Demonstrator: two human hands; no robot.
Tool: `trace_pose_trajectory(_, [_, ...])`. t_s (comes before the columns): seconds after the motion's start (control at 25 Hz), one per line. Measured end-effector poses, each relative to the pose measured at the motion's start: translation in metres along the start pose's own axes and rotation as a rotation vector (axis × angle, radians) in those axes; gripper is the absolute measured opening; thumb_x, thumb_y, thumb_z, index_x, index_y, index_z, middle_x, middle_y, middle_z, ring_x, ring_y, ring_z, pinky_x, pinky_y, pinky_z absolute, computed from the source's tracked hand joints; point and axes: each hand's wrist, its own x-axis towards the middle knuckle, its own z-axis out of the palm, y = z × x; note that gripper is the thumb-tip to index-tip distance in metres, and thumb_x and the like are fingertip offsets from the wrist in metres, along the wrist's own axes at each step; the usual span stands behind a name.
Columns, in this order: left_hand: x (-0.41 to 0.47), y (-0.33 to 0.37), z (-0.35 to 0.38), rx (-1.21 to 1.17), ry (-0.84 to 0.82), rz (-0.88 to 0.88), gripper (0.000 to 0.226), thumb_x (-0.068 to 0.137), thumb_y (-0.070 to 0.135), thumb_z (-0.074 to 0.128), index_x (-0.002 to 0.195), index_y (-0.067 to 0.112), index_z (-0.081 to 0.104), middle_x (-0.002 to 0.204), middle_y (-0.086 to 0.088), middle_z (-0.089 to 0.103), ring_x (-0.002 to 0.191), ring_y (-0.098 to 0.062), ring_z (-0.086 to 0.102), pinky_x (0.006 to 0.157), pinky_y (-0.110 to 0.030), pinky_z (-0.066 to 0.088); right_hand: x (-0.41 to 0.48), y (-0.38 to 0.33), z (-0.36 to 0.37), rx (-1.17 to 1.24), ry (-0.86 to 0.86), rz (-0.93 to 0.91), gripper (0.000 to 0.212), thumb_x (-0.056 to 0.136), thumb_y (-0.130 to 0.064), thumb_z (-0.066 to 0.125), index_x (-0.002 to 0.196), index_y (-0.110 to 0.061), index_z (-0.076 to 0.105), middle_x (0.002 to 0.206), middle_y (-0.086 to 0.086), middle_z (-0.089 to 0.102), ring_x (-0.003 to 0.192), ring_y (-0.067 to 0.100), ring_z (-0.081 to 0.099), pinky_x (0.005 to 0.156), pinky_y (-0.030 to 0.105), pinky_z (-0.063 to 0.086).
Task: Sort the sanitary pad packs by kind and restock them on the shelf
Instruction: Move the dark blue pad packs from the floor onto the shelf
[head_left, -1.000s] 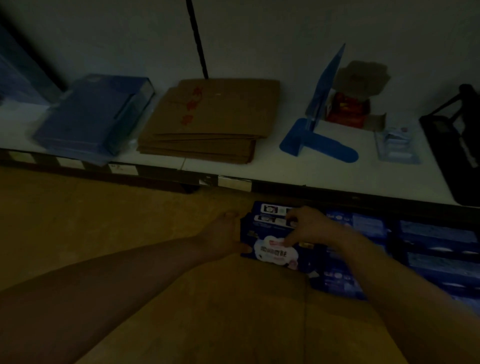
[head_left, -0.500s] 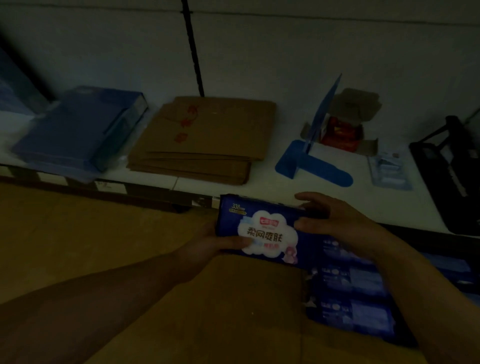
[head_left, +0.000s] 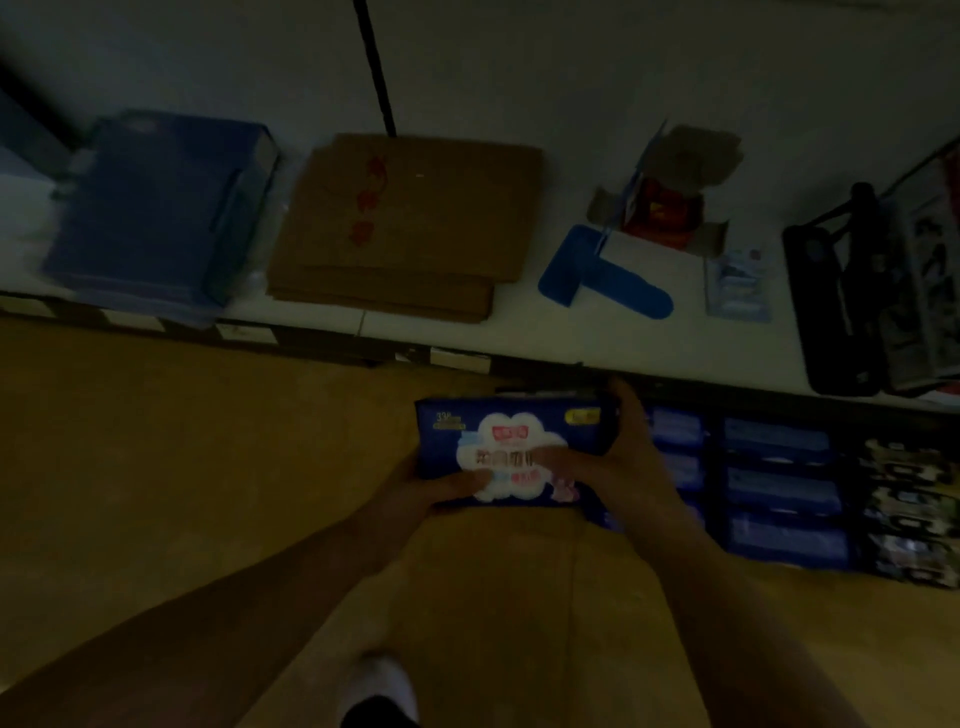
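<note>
A dark blue sanitary pad pack (head_left: 514, 431) with a white cloud label is held flat in front of me, just below the white shelf's (head_left: 597, 338) front edge. My left hand (head_left: 436, 486) grips its near left corner, thumb on the label. My right hand (head_left: 618, 457) grips its right end, fingers wrapped over the far corner. More blue packs (head_left: 779, 488) lie in rows to the right, on a lower level under the shelf. Packs with a darker pattern (head_left: 909, 519) sit at their right end.
On the white shelf lie a blue box (head_left: 156, 218), a stack of flattened cardboard (head_left: 405, 228), a blue divider (head_left: 602, 275), a small open carton with red contents (head_left: 665, 208), a small clear packet (head_left: 737, 283) and a black basket (head_left: 852, 291). Brown floor (head_left: 182, 467) lies below.
Both hands lifted the pack off the row of packs, turned its label up, and now hold it lower and closer to me. The view has tilted down.
</note>
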Motion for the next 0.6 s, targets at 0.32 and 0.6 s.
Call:
trace_pose_trajectory(0.32, [-0.154,0.121,0.057,0.132,-0.005,-0.005,0.053,0.064,0.019,0.081,0.112,0.024,0.058,0.113,0.0,0.067,0.102,-0.016,0.065,0.086,-0.027,0.054,-0.144,-0.136,-0.036,0.005,0.029,0.032,0.084,0.07,-0.009,0.078,0.136,-0.027,0.031,0.116,-0.009,0.049,0.099,0.009,0.055,0.075,0.019,0.052])
trace_pose_trajectory(0.6, [-0.28,0.268,0.116,0.256,-0.006,0.046,0.047,0.074,0.027,0.068,0.116,0.026,0.047,0.108,0.01,0.055,0.11,-0.013,0.051,0.1,-0.031,0.035,-0.251,-0.306,-0.073,-0.101,0.063,-0.142,0.081,0.07,-0.012,0.078,0.137,-0.02,0.033,0.118,-0.004,0.051,0.095,0.008,0.055,0.077,0.017,0.051])
